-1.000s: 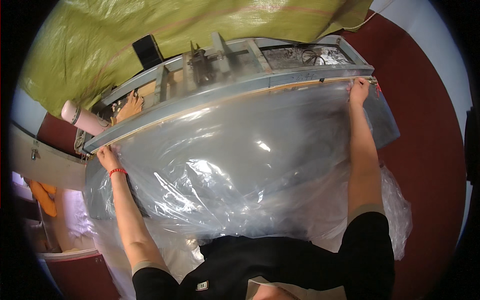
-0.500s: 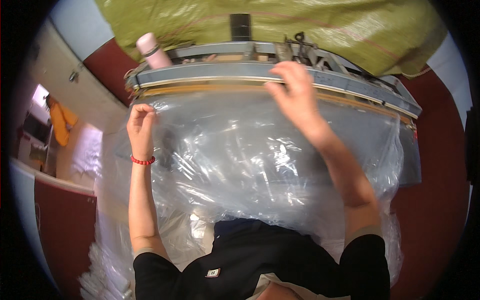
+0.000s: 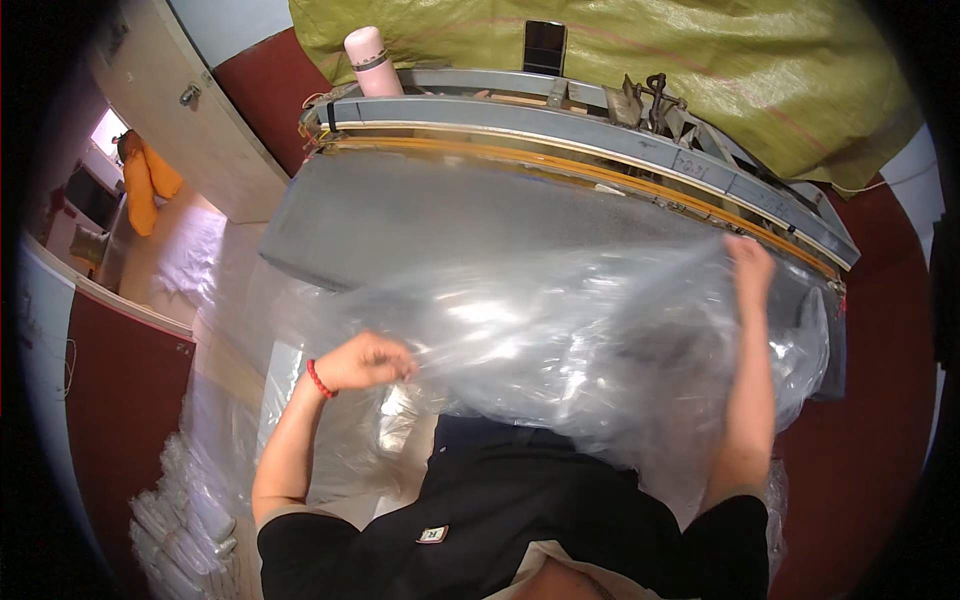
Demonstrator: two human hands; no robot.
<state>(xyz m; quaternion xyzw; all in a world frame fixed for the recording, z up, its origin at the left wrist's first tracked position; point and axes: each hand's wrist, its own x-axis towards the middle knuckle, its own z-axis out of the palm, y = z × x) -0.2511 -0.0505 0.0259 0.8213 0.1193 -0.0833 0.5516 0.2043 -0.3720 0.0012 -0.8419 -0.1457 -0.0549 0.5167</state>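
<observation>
A large sheet of clear plastic film (image 3: 520,310) billows over the near part of a grey work surface (image 3: 400,205). My right hand (image 3: 752,268) is closed on the film's far edge, which is drawn up toward its fingers. Lower and to the left, my left hand (image 3: 372,362), with a red bead bracelet on the wrist, pinches the near left part of the film. The film between both hands is stretched and creased. Beyond the grey surface runs a long metal bar (image 3: 520,120) with a yellow-orange strip (image 3: 560,158) along its near side.
A pink bottle (image 3: 372,62) stands at the bar's far left. Behind, a dark phone-like slab (image 3: 545,48) rests against a yellow-green woven sheet (image 3: 720,60). Bundled clear film (image 3: 185,510) lies on the floor at lower left. An open door (image 3: 190,110) is at left.
My right hand has gone from the bar down to the right and closed on the film. My left hand has come nearer and rightward. The film is pulled back, baring the grey surface.
</observation>
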